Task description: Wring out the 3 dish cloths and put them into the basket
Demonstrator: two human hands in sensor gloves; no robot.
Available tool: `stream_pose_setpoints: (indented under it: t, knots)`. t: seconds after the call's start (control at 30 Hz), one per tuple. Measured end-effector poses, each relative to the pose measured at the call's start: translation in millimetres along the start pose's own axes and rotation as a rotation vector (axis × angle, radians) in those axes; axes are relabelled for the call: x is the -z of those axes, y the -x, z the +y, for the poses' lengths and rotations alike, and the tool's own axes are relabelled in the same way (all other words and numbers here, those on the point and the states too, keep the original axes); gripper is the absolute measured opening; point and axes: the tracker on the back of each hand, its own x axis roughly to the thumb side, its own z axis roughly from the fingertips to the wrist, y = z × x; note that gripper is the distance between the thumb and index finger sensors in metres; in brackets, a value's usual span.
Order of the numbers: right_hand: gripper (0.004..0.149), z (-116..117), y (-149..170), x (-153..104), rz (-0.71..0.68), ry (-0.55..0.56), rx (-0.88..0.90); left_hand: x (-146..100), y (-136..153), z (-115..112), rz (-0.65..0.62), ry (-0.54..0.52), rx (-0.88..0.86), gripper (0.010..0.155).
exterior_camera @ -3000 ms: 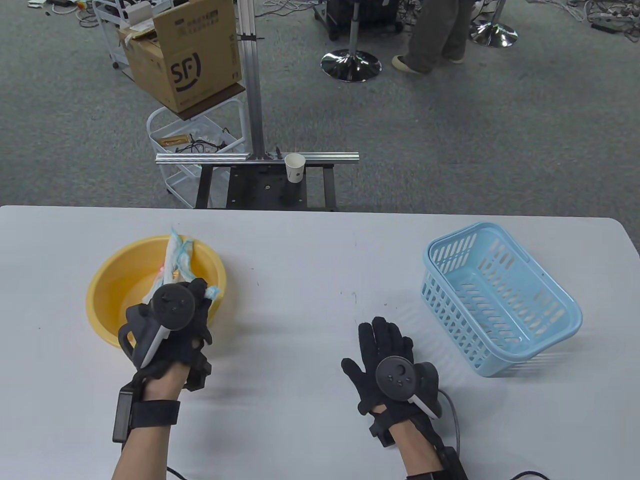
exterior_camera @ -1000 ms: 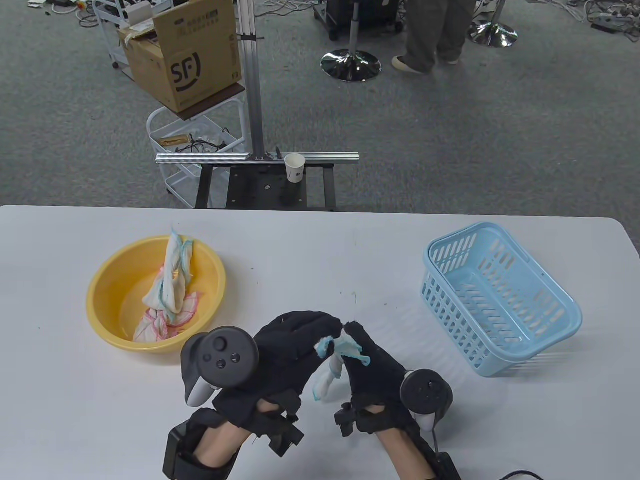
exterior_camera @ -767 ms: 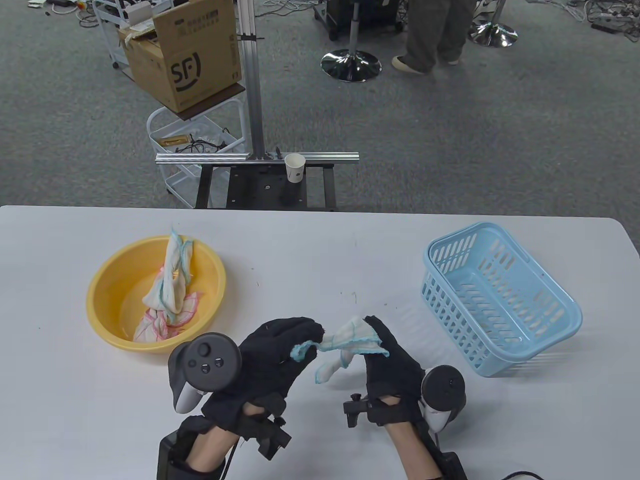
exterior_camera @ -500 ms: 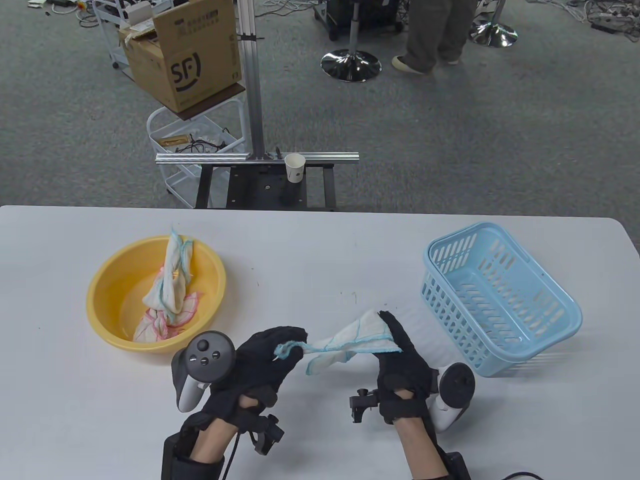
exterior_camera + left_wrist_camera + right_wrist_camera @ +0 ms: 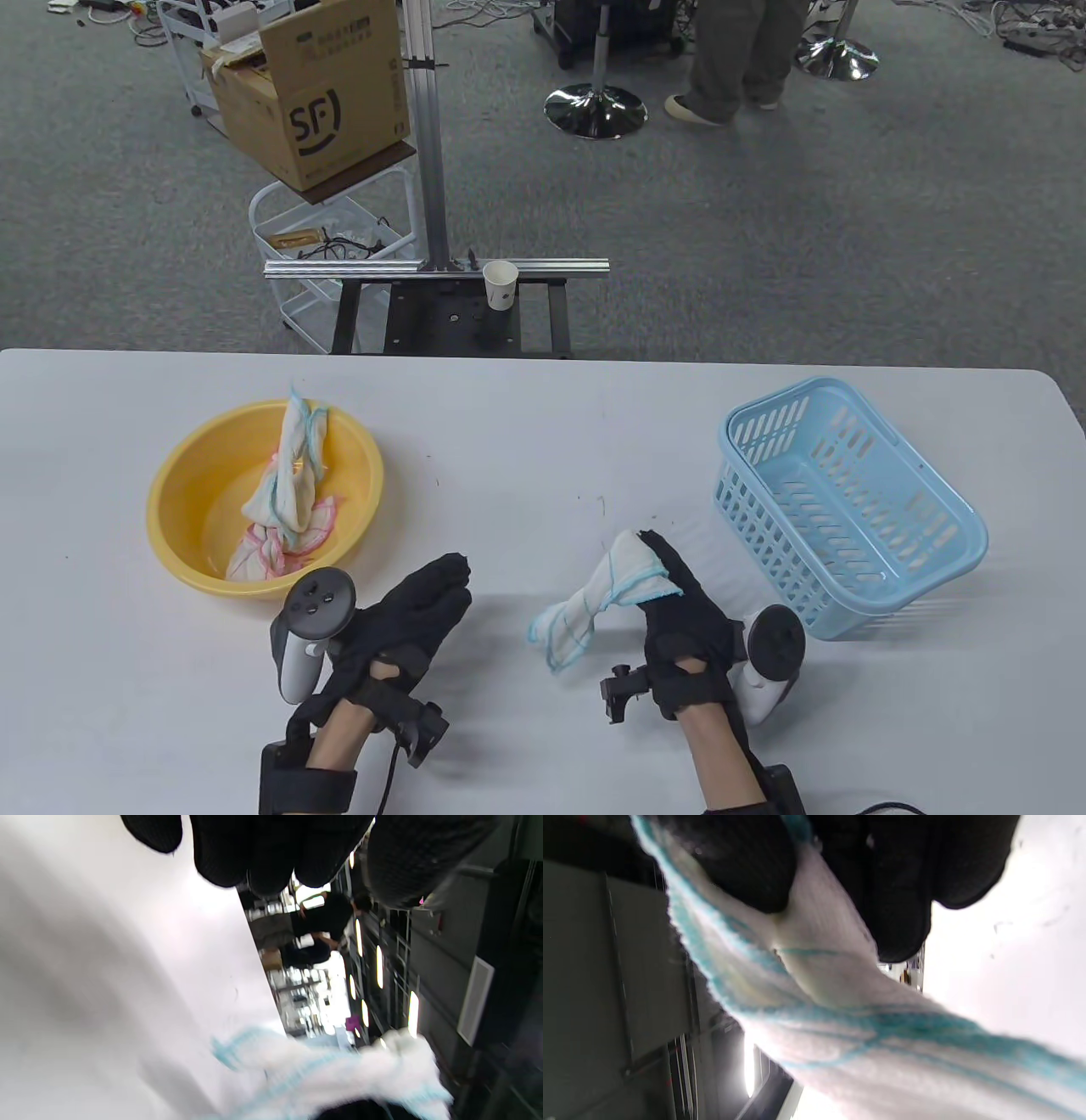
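Note:
My right hand (image 5: 670, 569) pinches a white dish cloth with blue edging (image 5: 594, 603) at its upper end; the twisted cloth (image 5: 840, 1014) hangs down to the left above the table. My left hand (image 5: 433, 590) is apart from it, fingers straight and holding nothing; its fingertips (image 5: 237, 861) hang over the table in the left wrist view, with the cloth (image 5: 322, 1073) blurred below. Two more cloths lie in the yellow basin (image 5: 182, 501): a blue-edged one (image 5: 293, 471) leaning on the far rim and a pink-edged one (image 5: 271, 543). The light blue basket (image 5: 959, 526) stands at the right.
The white table (image 5: 543, 424) ends at a far edge, behind which stands a metal frame with a paper cup (image 5: 501, 284). A cardboard box (image 5: 314, 93) sits on a cart further back. A person's legs (image 5: 734, 51) stand on the carpet.
My left hand took a blue-edged cloth out of the basin and both hands held it stretched between them. Now the left hand has let go and drawn back; the cloth hangs from the right hand.

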Motion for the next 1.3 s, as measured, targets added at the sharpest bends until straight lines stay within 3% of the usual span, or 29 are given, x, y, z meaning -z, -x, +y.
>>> stream_pose_setpoints:
  t: [0.2, 0.3, 0.37, 0.47, 0.57, 0.77, 0.87, 0.97, 1.13, 1.3]
  knots:
    - [0.049, 28.4, -1.2, -6.5, -0.009, -0.189, -0.026, 11.1, 1.5, -45.5, 0.071, 0.397, -0.039, 0.108]
    - [0.049, 38.6, -2.3, -10.6, -0.03, -0.23, -0.049, 16.6, 8.2, -64.0, 0.104, 0.48, -0.111, 0.109]
    - [0.049, 41.2, -3.0, -11.9, -0.044, -0.24, -0.07, 19.7, 11.5, -69.4, 0.103, 0.513, -0.192, 0.101]
    - [0.049, 40.5, -5.5, -12.3, -0.069, -0.235, -0.106, 21.0, 15.1, -71.6, 0.134, 0.478, -0.314, 0.069]
    - [0.05, 39.0, -9.6, -11.9, -0.114, -0.245, -0.187, 20.2, 15.8, -69.0, 0.154, 0.491, -0.366, 0.058]
    - [0.055, 43.9, -12.8, -11.8, -0.113, -0.388, -0.308, 16.5, 8.4, -54.0, 0.173, 0.361, -0.046, 0.057]
    - [0.051, 42.3, -6.6, -9.4, -0.028, -0.453, -0.281, 12.8, -2.2, -46.9, 0.131, 0.258, 0.161, 0.057]
    - [0.049, 37.0, -0.6, -7.0, 0.049, -0.484, -0.244, 9.5, -6.7, -41.2, 0.099, 0.192, 0.21, 0.059]
    - [0.061, 32.7, 4.3, -5.2, 0.112, -0.47, -0.156, 7.5, -7.0, -39.9, 0.066, 0.182, 0.189, 0.067]
    - [0.069, 31.5, 9.8, -4.1, 0.138, -0.382, -0.111, 3.8, -22.7, -49.9, -0.037, 0.167, 0.361, 0.075]
